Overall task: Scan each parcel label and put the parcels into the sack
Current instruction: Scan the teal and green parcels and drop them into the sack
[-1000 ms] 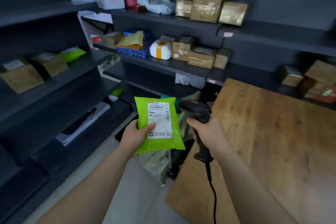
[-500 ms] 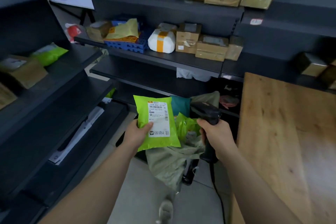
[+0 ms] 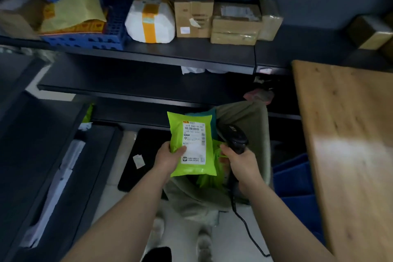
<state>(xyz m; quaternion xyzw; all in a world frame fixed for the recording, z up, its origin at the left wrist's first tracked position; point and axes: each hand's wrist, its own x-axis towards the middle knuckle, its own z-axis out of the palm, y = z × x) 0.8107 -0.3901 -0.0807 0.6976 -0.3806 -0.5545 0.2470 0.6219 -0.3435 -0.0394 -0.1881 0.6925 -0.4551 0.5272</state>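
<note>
Left hand (image 3: 170, 156) clamps the green parcel (image 3: 191, 144) label-up above the open sack (image 3: 251, 117). Right hand (image 3: 240, 162) is closed round the scanner (image 3: 235, 138) beside it. Advise releasing the parcel low, clear of the rim, cable kept out

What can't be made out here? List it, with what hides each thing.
Head view only:
- Label print on the green parcel: too small and blurred to read.
- Sack contents: mostly covered by the parcel and both hands.
- Scanner handle: wrapped by the right hand.
- Parcel's left edge: under the left hand.
- Shelf boxes: motion blur hides their labels.
</note>
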